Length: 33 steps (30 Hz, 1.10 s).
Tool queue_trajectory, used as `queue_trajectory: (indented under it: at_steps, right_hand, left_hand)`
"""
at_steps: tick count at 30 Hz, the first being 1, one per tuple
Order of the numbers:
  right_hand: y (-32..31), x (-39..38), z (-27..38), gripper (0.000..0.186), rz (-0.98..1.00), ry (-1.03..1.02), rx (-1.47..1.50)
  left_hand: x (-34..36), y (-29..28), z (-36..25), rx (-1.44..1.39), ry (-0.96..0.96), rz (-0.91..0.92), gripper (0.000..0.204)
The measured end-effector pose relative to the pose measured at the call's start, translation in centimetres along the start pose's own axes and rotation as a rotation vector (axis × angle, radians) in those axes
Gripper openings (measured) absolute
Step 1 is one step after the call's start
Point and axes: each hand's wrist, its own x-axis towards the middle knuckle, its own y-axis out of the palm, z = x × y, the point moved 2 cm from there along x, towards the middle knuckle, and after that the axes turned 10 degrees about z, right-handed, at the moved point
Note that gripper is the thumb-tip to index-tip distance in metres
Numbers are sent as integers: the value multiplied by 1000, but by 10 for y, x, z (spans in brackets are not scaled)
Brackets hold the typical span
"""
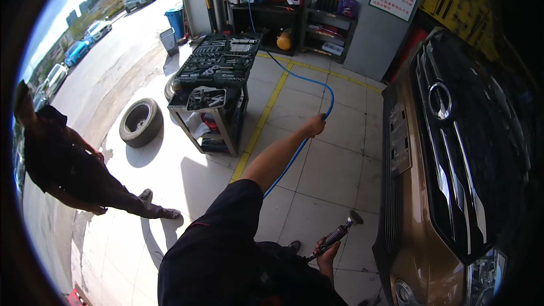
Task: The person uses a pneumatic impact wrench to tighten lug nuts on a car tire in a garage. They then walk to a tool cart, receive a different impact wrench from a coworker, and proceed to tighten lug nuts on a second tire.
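My left arm reaches out ahead, and my left hand (315, 126) is closed round a blue air hose (309, 80). The hose runs from the shelves at the back, through that hand and down behind my arm. Low in front of my body, my right hand (327, 254) grips a slim air grinder (335, 237) by its dark handle. Its round, brush-like disc head points up and to the right, toward the car bumper but apart from it. The grinder's rear end is partly hidden by my clothing.
A brown car front (422, 215) stands close on my right. Ahead left is a tool cart (229, 130) topped with socket sets and wrenches. A tyre (141, 122) lies beyond it. Another person (73, 153) stands at the left. Dark shelves (328, 28) line the back.
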Motion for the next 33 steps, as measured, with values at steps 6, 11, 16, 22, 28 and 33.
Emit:
queue_trajectory:
  at_steps: [6,11,16,22,28,33]
  right_hand:
    - [0,23,29,72,204,37,-172]
    - [-5,33,53,75,203,25,-220]
    - [-3,79,67,72,189,18,-197]
    - [39,159,51,72,271,156,-195]
    - [132,221,18,77,571,227,-362]
    - [255,241,-6,79,792,194,-418]
  left_hand:
    - [29,-76,39,274,-84,-588,39]
    - [-57,-48,-70,-326,419,-91,59]
    - [-225,-58,-57,-535,741,-156,57]
    - [-381,-137,27,-525,667,-761,55]
    - [-441,-141,114,-415,146,-910,53]
    - [-469,-141,159,-391,6,-1067,48]
